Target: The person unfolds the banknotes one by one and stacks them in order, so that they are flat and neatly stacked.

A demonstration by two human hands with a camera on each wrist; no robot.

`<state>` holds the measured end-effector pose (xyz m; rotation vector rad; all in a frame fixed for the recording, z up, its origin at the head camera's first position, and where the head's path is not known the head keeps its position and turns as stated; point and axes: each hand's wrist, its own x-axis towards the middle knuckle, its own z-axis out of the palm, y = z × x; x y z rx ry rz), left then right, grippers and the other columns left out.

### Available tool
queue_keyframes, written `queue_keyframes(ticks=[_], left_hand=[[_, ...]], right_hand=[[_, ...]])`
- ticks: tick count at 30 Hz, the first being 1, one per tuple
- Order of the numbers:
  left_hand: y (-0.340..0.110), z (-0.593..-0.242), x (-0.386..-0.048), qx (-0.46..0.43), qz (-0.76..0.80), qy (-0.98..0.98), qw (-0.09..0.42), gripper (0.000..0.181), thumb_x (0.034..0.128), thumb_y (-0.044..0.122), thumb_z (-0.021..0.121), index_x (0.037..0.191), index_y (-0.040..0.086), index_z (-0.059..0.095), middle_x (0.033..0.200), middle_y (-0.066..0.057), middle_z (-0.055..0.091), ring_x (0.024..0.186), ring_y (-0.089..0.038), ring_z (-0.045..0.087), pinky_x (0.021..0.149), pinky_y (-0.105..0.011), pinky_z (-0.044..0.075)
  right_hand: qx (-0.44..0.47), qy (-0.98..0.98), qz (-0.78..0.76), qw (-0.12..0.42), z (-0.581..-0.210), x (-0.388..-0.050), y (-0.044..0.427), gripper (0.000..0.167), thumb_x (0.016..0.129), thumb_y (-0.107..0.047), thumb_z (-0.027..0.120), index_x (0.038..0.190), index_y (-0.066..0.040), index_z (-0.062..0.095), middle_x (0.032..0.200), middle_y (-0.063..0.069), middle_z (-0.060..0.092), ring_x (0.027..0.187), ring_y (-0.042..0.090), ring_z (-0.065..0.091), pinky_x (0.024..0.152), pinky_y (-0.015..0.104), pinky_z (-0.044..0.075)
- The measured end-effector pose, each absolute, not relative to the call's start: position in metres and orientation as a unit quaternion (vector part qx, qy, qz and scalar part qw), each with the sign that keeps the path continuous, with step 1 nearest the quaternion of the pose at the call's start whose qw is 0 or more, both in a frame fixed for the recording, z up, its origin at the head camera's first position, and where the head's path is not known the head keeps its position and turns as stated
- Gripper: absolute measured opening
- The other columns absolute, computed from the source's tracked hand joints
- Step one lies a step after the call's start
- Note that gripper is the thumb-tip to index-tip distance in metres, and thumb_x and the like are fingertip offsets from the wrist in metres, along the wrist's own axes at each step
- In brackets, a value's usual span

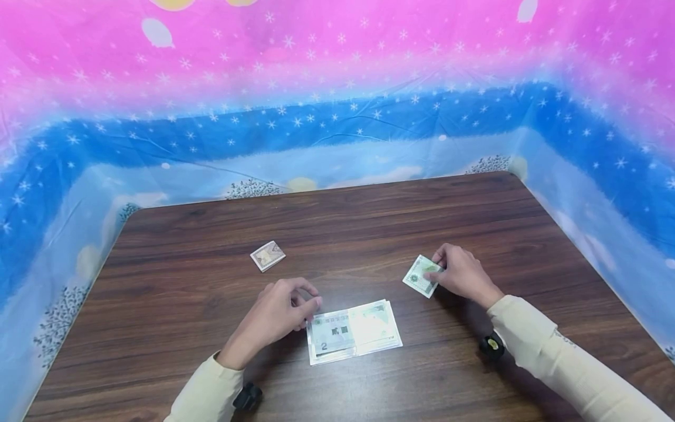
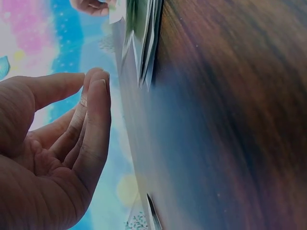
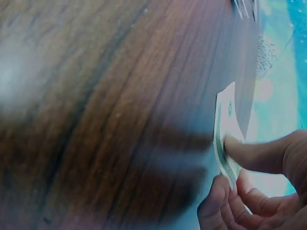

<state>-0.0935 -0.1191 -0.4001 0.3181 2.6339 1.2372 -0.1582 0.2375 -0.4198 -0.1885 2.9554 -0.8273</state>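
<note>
My right hand [image 1: 463,272] pinches a folded green banknote [image 1: 420,276] between thumb and fingers; in the right wrist view the banknote [image 3: 223,115] stands edge-on above the wood. At the left end of a stack of banknotes [image 1: 371,328] is my left hand [image 1: 282,310], its fingers loosely bent. The left wrist view shows that hand [image 2: 62,143] with thumb and fingertips close together and nothing between them, apart from the stack [image 2: 141,38]. Several notes lie layered in the stack, a greyish one marked 2 on the left part of its top. Farther back lies a folded brownish banknote [image 1: 268,256].
All the notes are over a dark brown wooden table [image 1: 337,234]. Behind and beside the table hangs a pink and blue cloth [image 1: 316,117] with snowflakes. Each wrist wears a small black camera, such as the left one [image 1: 248,397].
</note>
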Motion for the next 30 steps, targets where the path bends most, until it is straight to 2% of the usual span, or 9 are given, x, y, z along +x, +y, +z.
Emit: queue_keyframes(ticks=[4, 6, 10, 13, 16, 20, 24, 27, 30], left_hand=[[-0.118, -0.399, -0.095, 0.109, 0.427, 0.892, 0.103, 0.014, 0.0947, 0.015, 0.072, 0.106, 0.006, 0.071, 0.068, 0.001, 0.07, 0.055, -0.014, 0.063, 0.048, -0.028, 0.053], [-0.118, -0.398, -0.096, 0.11, 0.437, 0.887, 0.1, 0.016, 0.0948, 0.013, 0.072, 0.107, 0.004, 0.071, 0.073, -0.001, 0.072, 0.058, -0.015, 0.066, 0.05, -0.029, 0.055], [-0.116, -0.396, -0.098, 0.111, 0.453, 0.88, 0.09, 0.018, 0.095, 0.012, 0.071, 0.11, 0.001, 0.071, 0.084, -0.005, 0.075, 0.066, -0.015, 0.07, 0.062, -0.029, 0.059], [-0.113, -0.394, -0.099, 0.108, 0.469, 0.872, 0.089, 0.02, 0.0953, 0.011, 0.07, 0.112, 0.0, 0.072, 0.089, -0.008, 0.076, 0.07, -0.017, 0.072, 0.068, -0.03, 0.061], [-0.109, -0.394, -0.1, 0.109, 0.506, 0.85, 0.102, 0.022, 0.0959, 0.007, 0.068, 0.114, -0.005, 0.07, 0.091, -0.015, 0.076, 0.073, -0.023, 0.074, 0.068, -0.032, 0.063], [-0.103, -0.397, -0.102, 0.104, 0.549, 0.82, 0.121, 0.027, 0.0962, 0.003, 0.066, 0.119, -0.011, 0.066, 0.096, -0.022, 0.074, 0.082, -0.032, 0.075, 0.072, -0.033, 0.064], [-0.097, -0.4, -0.103, 0.083, 0.551, 0.822, 0.113, 0.03, 0.0953, 0.005, 0.067, 0.122, -0.008, 0.066, 0.102, -0.02, 0.075, 0.091, -0.031, 0.075, 0.081, -0.035, 0.063], [-0.092, -0.401, -0.105, 0.057, 0.558, 0.821, 0.109, 0.033, 0.0953, 0.009, 0.068, 0.125, -0.005, 0.067, 0.107, -0.016, 0.075, 0.098, -0.028, 0.073, 0.088, -0.038, 0.061], [-0.089, -0.403, -0.107, 0.031, 0.594, 0.794, 0.125, 0.037, 0.0961, 0.009, 0.068, 0.13, -0.005, 0.063, 0.112, -0.018, 0.073, 0.105, -0.03, 0.071, 0.093, -0.04, 0.059]], right_hand=[[-0.062, 0.951, -0.303, 0.024, -0.415, -0.159, 0.239, 0.013, 0.086, -0.007, 0.073, 0.092, 0.003, 0.065, 0.079, 0.009, 0.066, 0.069, 0.019, 0.06, 0.061, 0.031, 0.049], [-0.062, 0.944, -0.324, 0.026, -0.412, -0.16, 0.238, 0.011, 0.088, -0.004, 0.07, 0.093, 0.004, 0.065, 0.078, 0.01, 0.066, 0.064, 0.017, 0.061, 0.056, 0.029, 0.051], [-0.056, 0.928, -0.367, 0.038, -0.404, -0.16, 0.232, 0.011, 0.091, -0.003, 0.069, 0.096, 0.006, 0.063, 0.079, 0.012, 0.066, 0.057, 0.015, 0.062, 0.051, 0.029, 0.055], [-0.053, 0.92, -0.386, 0.044, -0.397, -0.159, 0.224, 0.012, 0.092, -0.003, 0.069, 0.097, 0.006, 0.063, 0.081, 0.012, 0.066, 0.058, 0.017, 0.064, 0.052, 0.028, 0.057], [-0.057, 0.911, -0.406, 0.047, -0.392, -0.158, 0.214, 0.011, 0.093, -0.002, 0.069, 0.097, 0.005, 0.062, 0.081, 0.012, 0.066, 0.06, 0.021, 0.067, 0.054, 0.029, 0.058], [-0.07, 0.895, -0.437, 0.052, -0.388, -0.154, 0.198, 0.011, 0.093, -0.001, 0.069, 0.097, 0.005, 0.061, 0.082, 0.013, 0.066, 0.061, 0.022, 0.069, 0.059, 0.036, 0.061], [-0.085, 0.869, -0.483, 0.064, -0.387, -0.15, 0.18, 0.012, 0.093, 0.003, 0.068, 0.099, 0.008, 0.06, 0.083, 0.015, 0.065, 0.062, 0.019, 0.068, 0.062, 0.042, 0.064], [-0.089, 0.837, -0.533, 0.082, -0.387, -0.147, 0.168, 0.013, 0.092, 0.006, 0.067, 0.1, 0.01, 0.058, 0.086, 0.017, 0.064, 0.064, 0.021, 0.069, 0.065, 0.043, 0.064], [-0.082, 0.803, -0.58, 0.106, -0.389, -0.144, 0.156, 0.014, 0.092, 0.008, 0.066, 0.102, 0.012, 0.057, 0.087, 0.019, 0.064, 0.068, 0.025, 0.071, 0.067, 0.041, 0.064]])
